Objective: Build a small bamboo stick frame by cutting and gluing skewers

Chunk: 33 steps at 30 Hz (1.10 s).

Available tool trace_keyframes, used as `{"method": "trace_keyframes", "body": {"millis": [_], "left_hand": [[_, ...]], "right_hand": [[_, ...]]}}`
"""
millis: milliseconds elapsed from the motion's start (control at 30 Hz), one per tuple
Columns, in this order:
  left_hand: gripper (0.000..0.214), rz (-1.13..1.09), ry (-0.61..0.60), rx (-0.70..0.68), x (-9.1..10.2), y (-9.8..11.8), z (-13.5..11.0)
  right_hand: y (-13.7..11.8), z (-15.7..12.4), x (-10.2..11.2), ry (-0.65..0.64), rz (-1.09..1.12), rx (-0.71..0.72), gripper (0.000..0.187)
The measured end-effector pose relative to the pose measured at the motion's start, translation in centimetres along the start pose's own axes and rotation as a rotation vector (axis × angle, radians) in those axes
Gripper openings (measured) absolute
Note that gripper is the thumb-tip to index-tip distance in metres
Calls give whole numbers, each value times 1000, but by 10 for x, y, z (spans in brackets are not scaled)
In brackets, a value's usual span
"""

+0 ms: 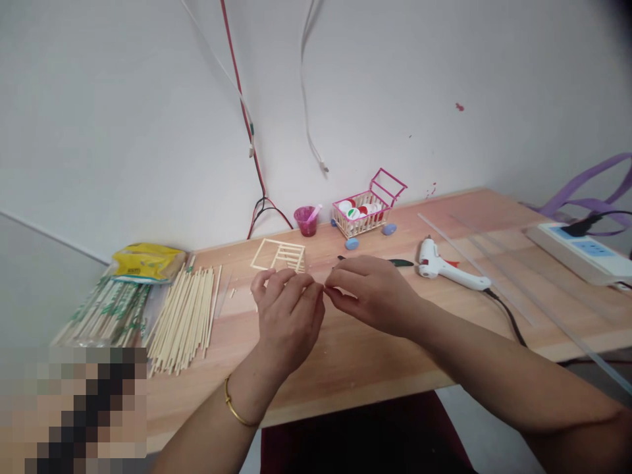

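Observation:
My left hand (289, 313) and my right hand (370, 289) meet fingertip to fingertip above the middle of the wooden table (375, 355). Both hands are pinched closed at the meeting point; what lies between the fingers is too small to make out. A gold bangle sits on my left wrist. Just behind the hands lies a small frame of glued bamboo sticks (279, 255). A pile of bare bamboo sticks (186, 317) lies to the left of my left hand.
Wrapped chopsticks (106, 315) and a yellow packet (147, 262) lie far left. A white glue gun (447, 266) with its cord rests right of my hands. Behind stand a pink cup (307, 220) and a pink toy cart (368, 212). A power strip (582, 251) and clear glue rods (518, 283) lie at right.

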<state>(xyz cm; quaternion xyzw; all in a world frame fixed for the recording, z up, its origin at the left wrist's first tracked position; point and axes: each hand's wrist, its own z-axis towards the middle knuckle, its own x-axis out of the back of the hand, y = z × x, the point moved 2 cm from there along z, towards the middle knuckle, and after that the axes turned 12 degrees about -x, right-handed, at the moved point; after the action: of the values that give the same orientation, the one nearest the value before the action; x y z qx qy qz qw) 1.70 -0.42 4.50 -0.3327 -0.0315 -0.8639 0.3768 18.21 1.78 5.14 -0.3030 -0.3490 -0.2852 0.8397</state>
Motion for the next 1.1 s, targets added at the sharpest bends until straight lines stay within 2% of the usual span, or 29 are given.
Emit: {"method": "trace_keyframes", "body": {"millis": [67,167,200,267,333,433,500,567,633,700,800,933,1100], "left_hand": [[18,-21,20,28,3,-6,-1],[19,-105,127,171,11,-17,-4],[19,-148,176,228,15,-20,-5],[18,-272,253,331,19,-23,-7],[12,-476,251,431,18,-20,-7],[3,-869,179,599,8,-8,-10],[5,-1097,135,723,-2,0,-14],[7,-1291,93,847,-11,8,-18],[8,-1443,77,964,-17,13,-20],[10,-1549,83,1070,-20,17,-21],[14,-1656,108,1206,-20,20,-18],[18,-1735,164,1296,-20,20,-14],[17,-1804,218,1313,-21,18,-14]], "right_hand": [[-2,-2,7,121,15,45,8],[-3,-5,21,361,106,58,16],[-1,-5,24,402,141,42,16],[5,-2,28,402,165,-34,11],[15,3,29,354,129,-165,9],[36,9,26,232,13,-401,17],[48,9,20,40,-118,-535,20],[57,2,11,-223,-279,-611,30],[64,-10,2,-439,-426,-640,52],[70,-21,-4,-539,-520,-660,73],[74,-32,-7,-556,-540,-645,78],[68,-35,-8,-533,-551,-584,60],[57,-44,-9,-492,-529,-580,39]]}}
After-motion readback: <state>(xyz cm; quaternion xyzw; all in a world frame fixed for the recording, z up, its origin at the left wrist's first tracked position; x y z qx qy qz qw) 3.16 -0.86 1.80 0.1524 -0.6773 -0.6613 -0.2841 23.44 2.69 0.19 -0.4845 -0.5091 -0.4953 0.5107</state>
